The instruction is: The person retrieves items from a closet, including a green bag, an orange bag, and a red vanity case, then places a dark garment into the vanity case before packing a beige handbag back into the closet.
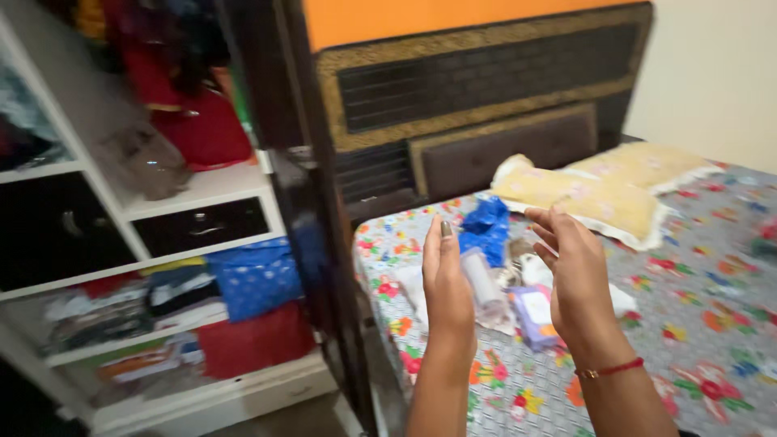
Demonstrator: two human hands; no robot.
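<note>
Empty open hands, left hand (447,279), right hand (576,271), above white tube (482,282), lilac packet (534,316)

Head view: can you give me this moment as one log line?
left hand: open, raised | right hand: open, raised | below: small items on floral bedsheet

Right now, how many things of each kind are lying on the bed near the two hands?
Yellow pillows: 2
Blue cloth: 1
Clear cylindrical container: 1
Small purple packet: 1
White items, too blurred to identify: about 2
Total: about 7
The left hand and right hand are raised over them, both open and holding nothing.
</note>
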